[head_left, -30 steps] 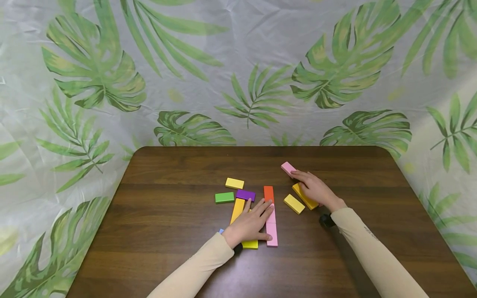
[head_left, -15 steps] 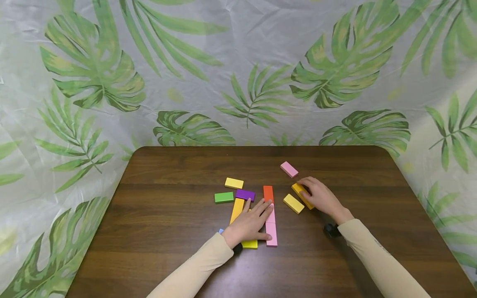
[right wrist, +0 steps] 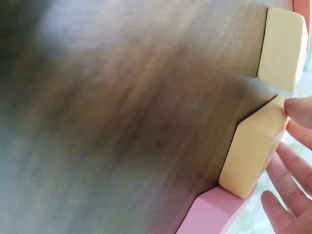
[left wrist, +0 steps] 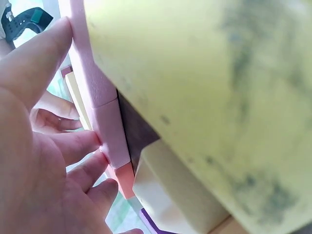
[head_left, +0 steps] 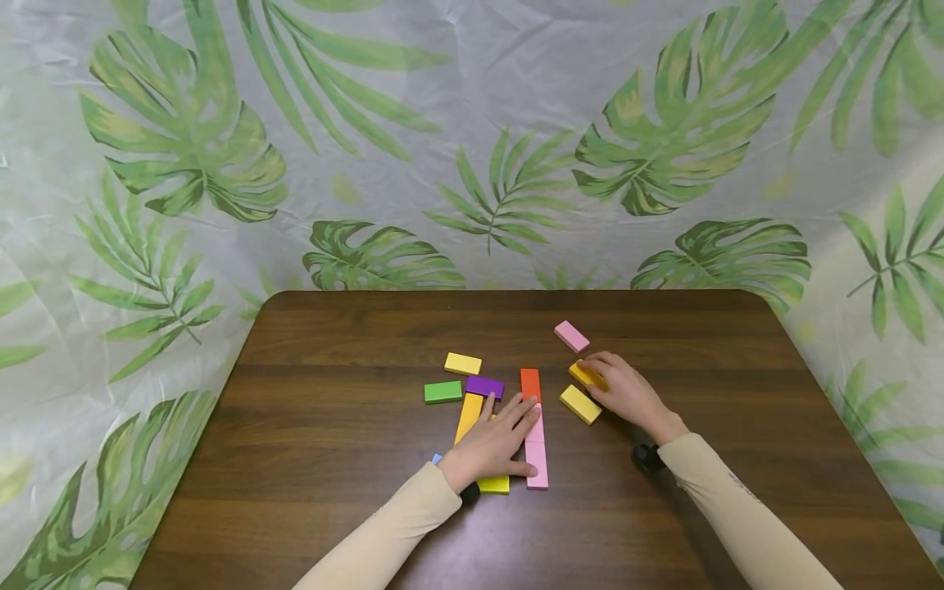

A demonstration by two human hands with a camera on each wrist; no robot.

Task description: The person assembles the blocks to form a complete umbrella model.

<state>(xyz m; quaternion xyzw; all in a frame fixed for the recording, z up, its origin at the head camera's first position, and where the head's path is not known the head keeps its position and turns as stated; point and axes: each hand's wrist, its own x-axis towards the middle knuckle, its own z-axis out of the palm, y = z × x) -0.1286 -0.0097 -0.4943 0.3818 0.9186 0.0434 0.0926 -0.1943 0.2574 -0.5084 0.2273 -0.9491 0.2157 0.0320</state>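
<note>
Orange block — (partly) under right hand

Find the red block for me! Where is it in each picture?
Head: red block below and right of the middle.
Left wrist: red block below and left of the middle.
Right wrist: red block, a sliver at the top right.
Landmark in all three: right hand.
</note>
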